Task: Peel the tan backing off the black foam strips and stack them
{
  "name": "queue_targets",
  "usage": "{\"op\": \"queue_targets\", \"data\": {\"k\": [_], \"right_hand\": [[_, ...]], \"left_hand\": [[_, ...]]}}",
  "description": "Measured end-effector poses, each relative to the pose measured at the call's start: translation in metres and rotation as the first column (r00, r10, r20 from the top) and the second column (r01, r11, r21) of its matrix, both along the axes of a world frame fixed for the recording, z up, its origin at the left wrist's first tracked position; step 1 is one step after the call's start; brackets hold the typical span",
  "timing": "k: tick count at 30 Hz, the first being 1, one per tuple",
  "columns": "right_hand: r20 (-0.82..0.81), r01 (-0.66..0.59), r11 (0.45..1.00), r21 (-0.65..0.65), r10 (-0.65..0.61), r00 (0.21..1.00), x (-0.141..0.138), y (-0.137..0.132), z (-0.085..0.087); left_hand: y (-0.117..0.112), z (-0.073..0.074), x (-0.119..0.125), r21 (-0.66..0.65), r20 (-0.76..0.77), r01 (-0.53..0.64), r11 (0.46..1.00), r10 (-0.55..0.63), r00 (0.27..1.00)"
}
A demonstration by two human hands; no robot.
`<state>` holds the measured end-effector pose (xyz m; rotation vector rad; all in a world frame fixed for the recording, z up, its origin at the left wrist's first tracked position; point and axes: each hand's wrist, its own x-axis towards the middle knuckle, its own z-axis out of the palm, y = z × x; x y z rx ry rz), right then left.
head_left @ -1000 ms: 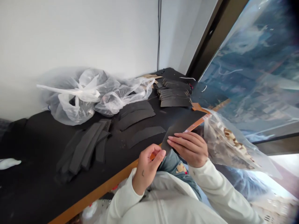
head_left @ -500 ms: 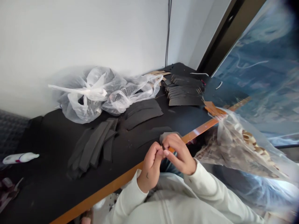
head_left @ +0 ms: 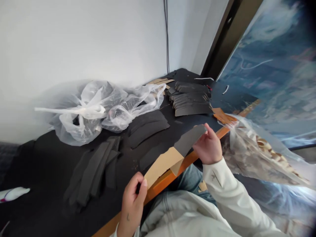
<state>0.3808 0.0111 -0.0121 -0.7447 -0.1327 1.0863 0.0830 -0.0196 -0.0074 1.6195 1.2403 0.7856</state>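
Note:
My right hand (head_left: 209,147) pinches the far end of a curved dark grey strip (head_left: 189,140) held over the table's front edge. My left hand (head_left: 132,200) pinches the end of a tan paper backing (head_left: 161,164) that is peeled away from the strip and stretches down and to the left. Strip and backing still join near the middle. Both hands hover just above the black table (head_left: 44,154) with its orange edge (head_left: 170,177).
Loose dark strips (head_left: 93,171) lie at centre left, more strips (head_left: 148,123) in the middle, and a fanned stack (head_left: 191,98) at the back right. Crumpled clear plastic bags (head_left: 98,107) sit by the white wall. Another clear bag (head_left: 256,151) with tan scraps hangs at right. A white object (head_left: 13,194) lies far left.
Half a second ago both hands pinched together at one end of the strip. Now they have pulled apart, my left hand drawing the tan backing down and left off the grey strip.

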Motion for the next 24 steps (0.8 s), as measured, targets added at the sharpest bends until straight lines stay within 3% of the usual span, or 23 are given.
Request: {"op": "queue_targets", "data": {"k": [4, 6, 8, 9, 11, 14, 16, 19, 21, 24], "right_hand": [[0.030, 0.157, 0.984, 0.085, -0.160, 0.987, 0.004, 0.002, 0.013], [0.149, 0.197, 0.956, 0.215, -0.232, 0.961, -0.011, -0.003, 0.027], [0.338, 0.135, 0.916, 0.378, -0.273, 0.901, -0.036, -0.010, 0.043], [0.461, 0.057, 0.892, 0.448, -0.285, 0.840, -0.050, -0.015, 0.050], [0.721, -0.174, 0.837, 0.519, -0.320, 0.614, -0.077, -0.025, 0.063], [0.901, -0.470, 0.768, 0.435, -0.372, 0.225, -0.102, -0.036, 0.073], [0.927, -0.558, 0.749, 0.356, -0.360, 0.108, -0.107, -0.038, 0.073], [0.957, -0.701, 0.652, 0.287, -0.226, 0.182, -0.096, -0.036, 0.069], [0.968, -0.816, 0.525, 0.243, -0.075, 0.240, -0.083, -0.035, 0.068], [0.975, -0.935, 0.289, 0.205, 0.022, 0.220, -0.065, -0.040, 0.069]], "left_hand": [[0.003, 0.005, -0.015, 0.059, -0.203, 0.023, 0.998, -0.010, 0.979], [0.003, 0.010, -0.014, 0.171, -0.257, -0.008, 0.985, 0.052, 0.965], [0.002, 0.016, -0.005, 0.353, -0.217, -0.046, 0.935, 0.130, 0.967], [0.001, 0.019, 0.003, 0.439, -0.163, -0.052, 0.897, 0.137, 0.977], [0.000, 0.022, 0.022, 0.529, -0.028, -0.039, 0.847, 0.063, 0.998], [0.001, 0.022, 0.048, 0.449, 0.214, -0.061, 0.891, -0.042, 0.976], [0.001, 0.022, 0.058, 0.349, 0.363, -0.134, 0.927, -0.002, 0.932], [0.000, 0.024, 0.063, 0.296, 0.479, -0.188, 0.937, 0.025, 0.878], [-0.001, 0.025, 0.063, 0.306, 0.509, -0.164, 0.938, -0.016, 0.861], [-0.001, 0.025, 0.063, 0.287, 0.484, -0.198, 0.937, 0.037, 0.874]]}}
